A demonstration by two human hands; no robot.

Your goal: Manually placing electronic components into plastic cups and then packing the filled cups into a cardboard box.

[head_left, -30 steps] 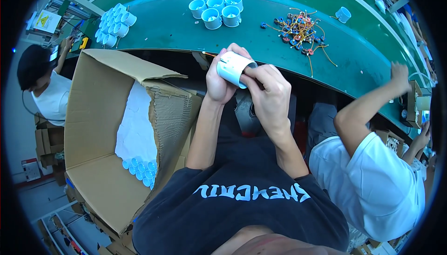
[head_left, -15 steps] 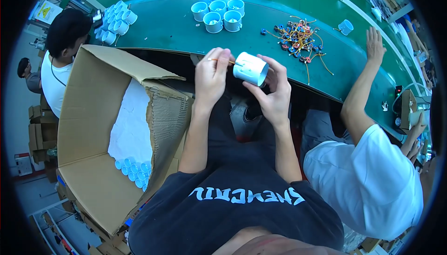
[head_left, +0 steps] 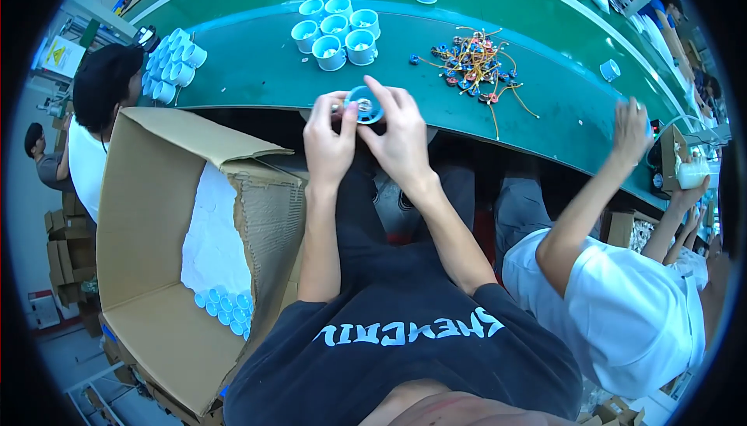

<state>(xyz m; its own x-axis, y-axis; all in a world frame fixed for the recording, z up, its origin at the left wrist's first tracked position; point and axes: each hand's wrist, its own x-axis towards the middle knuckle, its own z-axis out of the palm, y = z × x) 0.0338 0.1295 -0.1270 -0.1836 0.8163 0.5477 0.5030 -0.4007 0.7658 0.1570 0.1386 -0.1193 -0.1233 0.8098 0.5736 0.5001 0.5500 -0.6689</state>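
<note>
Light-blue round plastic cup [head_left: 367, 115], held up at the near edge of the flat green bench [head_left: 249, 68].
In my remote view, the left hand [head_left: 327, 148] and right hand [head_left: 402, 136] clamp their fingers on its sides; should either grip loosen, I judge, the cup could slip and drop short of the bench.

a light-blue cylindrical cup [head_left: 369, 108] is held near the upper centre of the frame, open mouth facing the camera.
</note>
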